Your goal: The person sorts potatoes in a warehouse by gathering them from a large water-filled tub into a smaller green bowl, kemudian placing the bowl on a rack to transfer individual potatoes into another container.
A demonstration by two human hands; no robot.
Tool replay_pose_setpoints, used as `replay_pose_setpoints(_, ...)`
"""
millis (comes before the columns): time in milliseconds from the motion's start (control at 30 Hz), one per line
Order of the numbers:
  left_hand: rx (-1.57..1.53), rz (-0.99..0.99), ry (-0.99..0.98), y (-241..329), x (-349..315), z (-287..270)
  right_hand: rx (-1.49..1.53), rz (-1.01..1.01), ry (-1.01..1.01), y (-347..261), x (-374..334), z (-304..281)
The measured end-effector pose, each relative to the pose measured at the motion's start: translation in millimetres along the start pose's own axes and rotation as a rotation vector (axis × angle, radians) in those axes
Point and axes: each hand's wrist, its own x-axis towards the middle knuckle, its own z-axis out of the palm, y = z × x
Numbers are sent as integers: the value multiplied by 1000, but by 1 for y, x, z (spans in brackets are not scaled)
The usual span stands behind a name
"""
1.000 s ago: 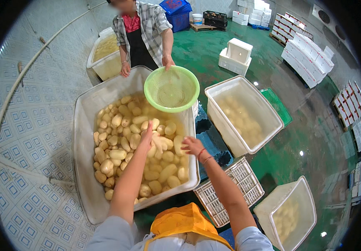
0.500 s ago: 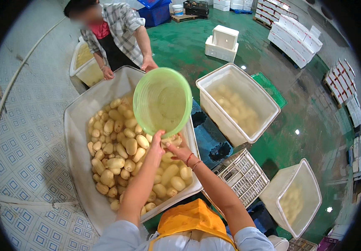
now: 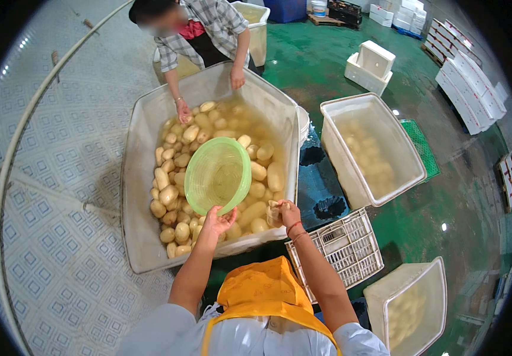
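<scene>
A light green plastic basin (image 3: 241, 166) sits tilted among pale, plump root pieces that look like lotus root (image 3: 168, 194) in a large white tub (image 3: 132, 199). My left hand (image 3: 217, 222) is at the basin's near rim, palm up with fingers spread; whether it touches the rim is hard to tell. Over the tub's near right side, my right hand (image 3: 288, 213) is closed on a small pale thing (image 3: 274, 213) whose kind is unclear. Cloudy water covers the roots on the right. Across the tub, a co-worker's hand (image 3: 183, 111) reaches down to the roots.
The co-worker's other hand (image 3: 237, 77) rests on the tub's far rim. To the right stand a second white tub (image 3: 407, 145) with roots in water, a blue pallet (image 3: 321, 178), a white crate (image 3: 360, 240) and another tub (image 3: 440, 296). A hose (image 3: 15, 142) runs along the left.
The basin has come down onto the roots, and the co-worker's hand has left it. My hands have moved apart, the right one going right. The whole view has shifted.
</scene>
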Motion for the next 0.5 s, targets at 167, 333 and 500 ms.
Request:
replay_pose_setpoints(167, 174, 182, -8, -39, -24, -17, -373, 121, -116, -15, -27, 24)
replay_pose_setpoints(333, 66, 68, -132, -34, -21, -52, -304, 55, -291, 6, -23, 22)
replay_pose_setpoints(500, 73, 62, -118, -44, -33, -42, -583, 146, -132, 20, 0, 16)
